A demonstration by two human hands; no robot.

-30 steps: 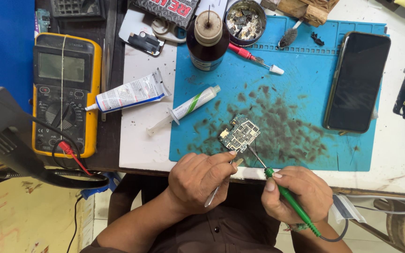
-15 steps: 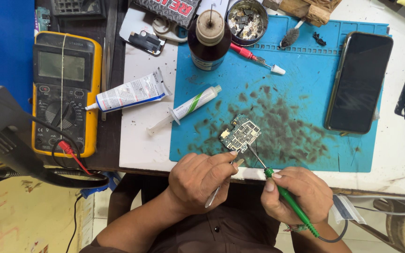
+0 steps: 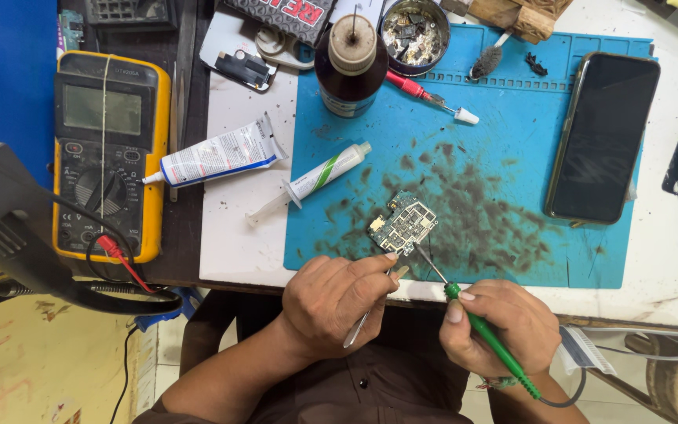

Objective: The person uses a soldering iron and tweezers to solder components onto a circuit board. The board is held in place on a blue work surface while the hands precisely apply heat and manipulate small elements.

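Lying just beyond both hands point(image 3: 339, 302): circuit board point(image 3: 402, 222)

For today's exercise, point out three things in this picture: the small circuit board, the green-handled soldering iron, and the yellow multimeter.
circuit board point(image 3: 402, 222), head view, middle of its component face.
green-handled soldering iron point(image 3: 486, 339), head view, on the green handle.
yellow multimeter point(image 3: 108, 110), head view, on its grey display.

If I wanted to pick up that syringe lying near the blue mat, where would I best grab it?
Grip the syringe around its thick round barrel, the part with the green stripe, coming straight down from above with fingers on its two long sides. It lies flat and slanted, its capped end on the blue mat. The thin plunger end looks too slender for a firm hold, and the white tube lies close on that side.
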